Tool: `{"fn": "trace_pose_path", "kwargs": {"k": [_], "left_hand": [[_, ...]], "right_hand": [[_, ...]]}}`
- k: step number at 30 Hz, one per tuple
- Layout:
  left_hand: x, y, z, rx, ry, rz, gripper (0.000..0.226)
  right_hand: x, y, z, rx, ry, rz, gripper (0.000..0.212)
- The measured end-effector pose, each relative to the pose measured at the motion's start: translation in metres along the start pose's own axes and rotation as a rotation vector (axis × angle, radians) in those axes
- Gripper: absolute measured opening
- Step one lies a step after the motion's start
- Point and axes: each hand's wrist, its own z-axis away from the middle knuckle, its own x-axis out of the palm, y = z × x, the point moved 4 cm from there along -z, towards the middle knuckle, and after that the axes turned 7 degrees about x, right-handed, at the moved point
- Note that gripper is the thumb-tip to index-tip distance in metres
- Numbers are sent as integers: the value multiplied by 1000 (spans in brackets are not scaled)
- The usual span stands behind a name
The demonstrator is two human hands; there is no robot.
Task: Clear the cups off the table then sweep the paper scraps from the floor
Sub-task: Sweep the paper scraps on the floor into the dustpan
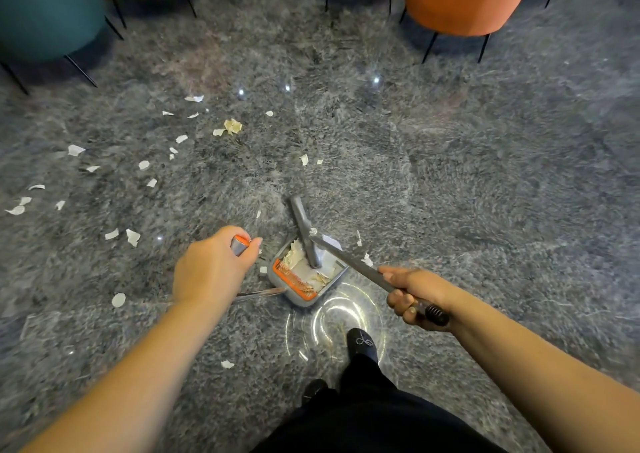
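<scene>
sweeping step | left hand (211,269) grips dustpan (304,272) handle, right hand (412,293) grips broom (308,234) stick | some paper already in pan, scraps (131,236) scattered on floor to the left | next up, probably shift pan toward those

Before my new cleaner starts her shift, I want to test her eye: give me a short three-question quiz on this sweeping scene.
1. True or false: the dustpan already holds paper scraps.
2. Which hand holds the broom handle? A) left B) right C) neither
3. Fill in: most loose paper scraps on the floor lie to the person's ____ side.

Key:
1. True: torn paper lies inside the pan beside its orange comb.
2. B: the right hand grips the broom handle near its dark ribbed end, while the left hand holds the dustpan handle top.
3. Left: the scraps trail off towards the teal chair.
</scene>
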Motion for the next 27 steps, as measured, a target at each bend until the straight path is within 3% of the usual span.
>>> {"fn": "trace_pose_path", "kwargs": {"k": [14,27], "left_hand": [[6,-16,-3,-96,-37,-41,28],[-23,-35,-9,-156,3,-62,24]], "right_hand": [[-3,-17,4,-76,-2,50,27],[-30,-23,-60,36,28,-16,23]]}}
